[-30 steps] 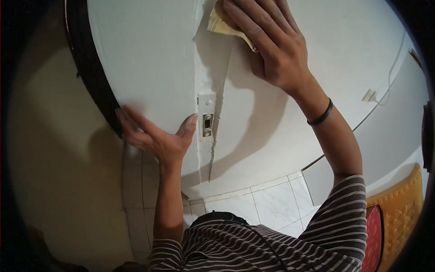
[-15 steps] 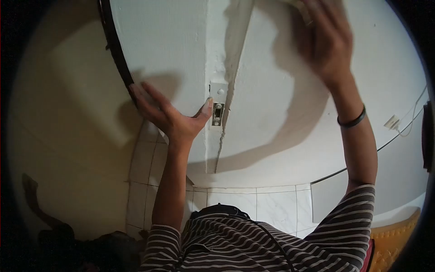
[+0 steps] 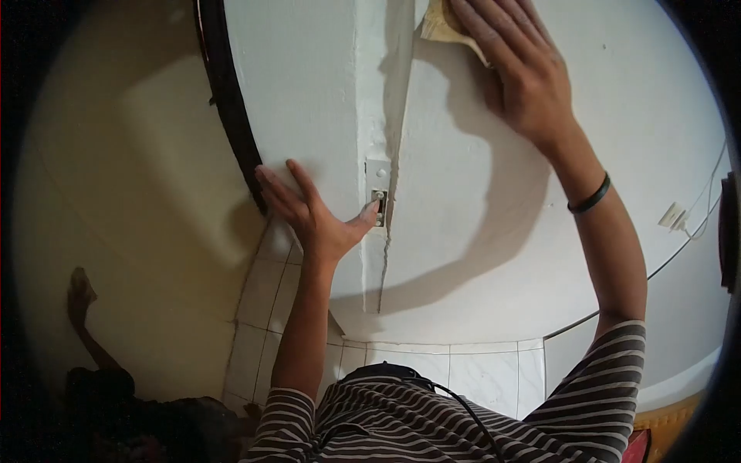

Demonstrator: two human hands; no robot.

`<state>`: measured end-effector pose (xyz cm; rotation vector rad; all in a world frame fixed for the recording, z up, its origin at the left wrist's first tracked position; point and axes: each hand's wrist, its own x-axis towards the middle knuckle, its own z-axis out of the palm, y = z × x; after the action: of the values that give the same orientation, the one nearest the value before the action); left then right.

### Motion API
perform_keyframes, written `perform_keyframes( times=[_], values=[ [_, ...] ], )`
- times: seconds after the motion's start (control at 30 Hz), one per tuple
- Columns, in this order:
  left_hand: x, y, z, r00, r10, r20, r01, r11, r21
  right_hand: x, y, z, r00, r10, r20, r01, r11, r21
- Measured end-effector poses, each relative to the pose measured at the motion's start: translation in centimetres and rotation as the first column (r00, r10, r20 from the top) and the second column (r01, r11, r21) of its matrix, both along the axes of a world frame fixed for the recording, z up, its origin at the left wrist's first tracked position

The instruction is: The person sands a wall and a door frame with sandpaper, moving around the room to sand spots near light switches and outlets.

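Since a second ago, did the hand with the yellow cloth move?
Yes. The right hand with the yellow cloth has slid to the right, farther from the white latch plate.

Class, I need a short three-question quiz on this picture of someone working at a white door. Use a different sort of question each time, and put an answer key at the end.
1. True or false: the left hand is clenched in a fist against the white door.
2. What does the right hand press against the white surface? A) a yellow cloth B) a paintbrush C) a sponge
3. Fill in: the right wrist wears a black ____.

Key
1. False: the fingers are spread flat.
2. A
3. wristband
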<state>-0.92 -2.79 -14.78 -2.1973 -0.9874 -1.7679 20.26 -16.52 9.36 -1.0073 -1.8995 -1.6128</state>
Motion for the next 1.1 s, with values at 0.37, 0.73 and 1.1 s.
perform_keyframes(
  times=[0.37,0.73,1.1],
  values=[
    [0.6,-0.4,0.2,0.999,0.026,-0.019,-0.027,0.998,-0.059,0.1,0.9,1.2,0.985,-0.047,0.166,0.056,0.997,-0.052],
    [0.3,-1.1,0.2,0.999,-0.029,0.036,0.032,0.997,-0.069,-1.2,0.3,-9.1,0.930,0.013,0.369,0.189,0.841,-0.507],
    [0.3,-1.1,0.0,0.998,0.003,0.055,-0.002,1.000,-0.025,-0.1,0.2,-6.4,0.992,0.000,-0.128,-0.060,0.883,-0.466]
  ],
)
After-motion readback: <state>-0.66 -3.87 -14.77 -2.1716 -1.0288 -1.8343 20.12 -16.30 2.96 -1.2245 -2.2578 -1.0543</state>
